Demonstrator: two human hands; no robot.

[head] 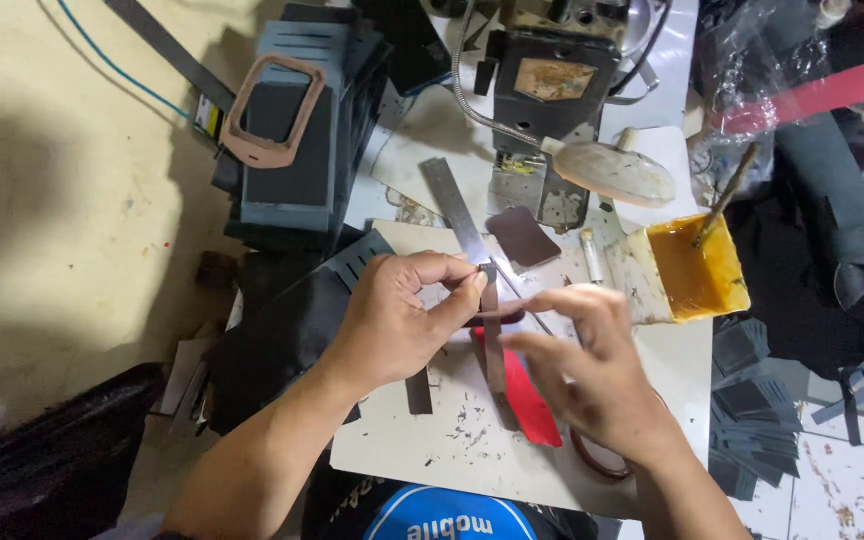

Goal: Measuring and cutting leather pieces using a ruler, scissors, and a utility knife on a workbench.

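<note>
In the head view, the left hand (397, 315) was closed in a pinch: its thumb and forefinger gripped the upper end of a narrow dark leather strip (493, 345), which hung down from the fingertips over the white work board (422, 450). The right hand (587, 365) was just beside it, with fingers spread and a little blurred; its fingertips touched a second dark strip that ran across between the two hands, but I cannot tell if it really gripped this strip or only pressed on it. Under both hands, and partly covered by the right palm, a red leather piece (530, 400) lay flat on the board. A short dark strip piece (419, 392) lay on the board just below the left palm.

Above the left fingertips, a steel ruler (457, 212) lay tilted, and a dark rectangular leather patch (523, 237) was just to the right of it. Above the right hand, well apart, stood a square tub of yellow glue (697, 270) with a brush (724, 195) leaning in it. Far above the left hand was a stack of grey-blue cut panels (297, 150) with a pink oval frame template (272, 110) on top. A sewing machine (552, 75) stood above both hands.
</note>
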